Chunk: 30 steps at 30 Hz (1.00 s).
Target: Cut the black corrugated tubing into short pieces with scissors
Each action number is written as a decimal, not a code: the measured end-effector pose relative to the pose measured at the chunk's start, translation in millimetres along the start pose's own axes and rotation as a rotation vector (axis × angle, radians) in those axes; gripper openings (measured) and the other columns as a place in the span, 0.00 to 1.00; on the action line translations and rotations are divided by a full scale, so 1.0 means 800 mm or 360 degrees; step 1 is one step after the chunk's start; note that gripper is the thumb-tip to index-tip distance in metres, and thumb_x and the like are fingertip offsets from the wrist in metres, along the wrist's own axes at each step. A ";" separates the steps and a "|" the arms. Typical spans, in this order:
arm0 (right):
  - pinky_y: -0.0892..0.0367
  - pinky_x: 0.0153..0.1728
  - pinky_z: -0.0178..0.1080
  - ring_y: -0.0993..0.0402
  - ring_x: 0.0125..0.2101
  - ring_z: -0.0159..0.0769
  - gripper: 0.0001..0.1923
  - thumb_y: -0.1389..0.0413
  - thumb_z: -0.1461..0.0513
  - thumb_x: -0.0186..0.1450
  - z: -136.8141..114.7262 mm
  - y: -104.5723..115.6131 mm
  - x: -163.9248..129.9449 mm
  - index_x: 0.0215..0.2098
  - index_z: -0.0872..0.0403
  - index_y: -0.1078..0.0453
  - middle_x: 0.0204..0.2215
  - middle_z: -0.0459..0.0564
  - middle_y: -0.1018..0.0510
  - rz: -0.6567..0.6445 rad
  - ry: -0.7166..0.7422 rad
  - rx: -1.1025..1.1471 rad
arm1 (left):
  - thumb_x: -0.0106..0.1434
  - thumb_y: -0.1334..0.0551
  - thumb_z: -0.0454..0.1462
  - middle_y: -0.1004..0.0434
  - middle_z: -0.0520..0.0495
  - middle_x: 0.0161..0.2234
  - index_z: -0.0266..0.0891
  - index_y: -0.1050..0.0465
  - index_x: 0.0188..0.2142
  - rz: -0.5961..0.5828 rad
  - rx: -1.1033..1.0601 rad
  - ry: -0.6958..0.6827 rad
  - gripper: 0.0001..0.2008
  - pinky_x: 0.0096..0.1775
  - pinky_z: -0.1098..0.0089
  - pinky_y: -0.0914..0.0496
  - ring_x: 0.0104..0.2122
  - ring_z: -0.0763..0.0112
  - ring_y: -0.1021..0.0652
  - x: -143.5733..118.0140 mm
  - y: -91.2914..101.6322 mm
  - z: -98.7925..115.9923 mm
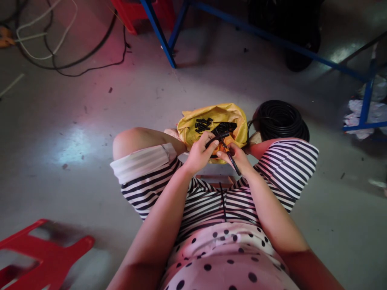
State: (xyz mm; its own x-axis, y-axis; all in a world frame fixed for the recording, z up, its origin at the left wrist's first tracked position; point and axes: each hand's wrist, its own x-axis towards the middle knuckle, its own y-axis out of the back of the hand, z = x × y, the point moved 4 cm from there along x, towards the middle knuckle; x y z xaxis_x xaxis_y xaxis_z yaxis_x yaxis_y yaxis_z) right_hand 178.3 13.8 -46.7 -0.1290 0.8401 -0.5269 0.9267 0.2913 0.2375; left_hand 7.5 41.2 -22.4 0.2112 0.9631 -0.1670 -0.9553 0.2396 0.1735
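Observation:
My left hand [199,154] is closed on a length of black tube [213,139] that curves out past the fingertips. Close beside it, my right hand [238,158] grips a hand cutter [234,162] with dark handles; its jaws meet the tube near the left fingertips. Whether the blades are closed is too small to tell. Beneath both hands an open yellow bag [190,117] stands between my legs, with several short black tube pieces [203,125] inside. A coil of black tube [281,121] lies to the right of the bag, a strand leading from it toward the bag.
A blue metal frame [266,36] crosses the upper right. One red stool [45,255] is at lower left, another red plastic piece [130,14] at the top. Loose cables [87,54] lie upper left. White plastic bags [359,114] sit at the right.

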 end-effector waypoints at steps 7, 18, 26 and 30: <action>0.39 0.31 0.36 0.34 0.29 0.34 0.21 0.35 0.46 0.56 -0.005 0.003 -0.003 0.35 0.50 0.34 0.28 0.41 0.30 0.0045 -0.0020 -0.0144 | 0.69 0.42 0.43 0.28 0.51 0.35 0.41 0.35 0.42 -0.0017 0.0111 -0.0012 0.08 0.42 0.70 0.33 0.36 0.70 0.26 0.000 0.001 0.000; 0.33 0.42 0.40 0.26 0.40 0.41 0.28 0.36 0.44 0.58 -0.022 0.005 -0.010 0.47 0.51 0.34 0.41 0.49 0.22 -0.0178 -0.0044 -0.0338 | 0.68 0.42 0.41 0.28 0.52 0.33 0.40 0.32 0.40 -0.0355 0.0185 0.0040 0.07 0.38 0.71 0.33 0.33 0.71 0.28 -0.006 -0.002 0.000; 0.43 0.28 0.37 0.35 0.26 0.35 0.28 0.36 0.38 0.53 -0.016 0.009 -0.009 0.27 0.51 0.36 0.23 0.44 0.29 0.0101 -0.0055 -0.0559 | 0.67 0.42 0.42 0.31 0.52 0.32 0.40 0.33 0.37 -0.0346 0.0088 -0.0019 0.08 0.38 0.71 0.34 0.34 0.71 0.29 -0.002 0.006 0.007; 0.45 0.27 0.37 0.39 0.25 0.34 0.30 0.36 0.37 0.51 -0.016 0.012 -0.007 0.22 0.50 0.40 0.20 0.43 0.34 0.0174 -0.0010 -0.0565 | 0.68 0.41 0.43 0.31 0.52 0.32 0.40 0.34 0.39 -0.0274 -0.0024 0.0010 0.08 0.38 0.71 0.34 0.34 0.71 0.29 -0.001 0.005 0.007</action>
State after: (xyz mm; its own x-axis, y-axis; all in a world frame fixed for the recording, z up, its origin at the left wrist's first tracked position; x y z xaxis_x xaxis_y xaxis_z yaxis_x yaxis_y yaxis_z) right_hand 183.2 18.1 -31.1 -0.0328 0.8726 -0.4873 0.7546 0.3414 0.5604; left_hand 4.6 41.9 -16.2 0.3704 0.9072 -0.1993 -0.9082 0.3988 0.1274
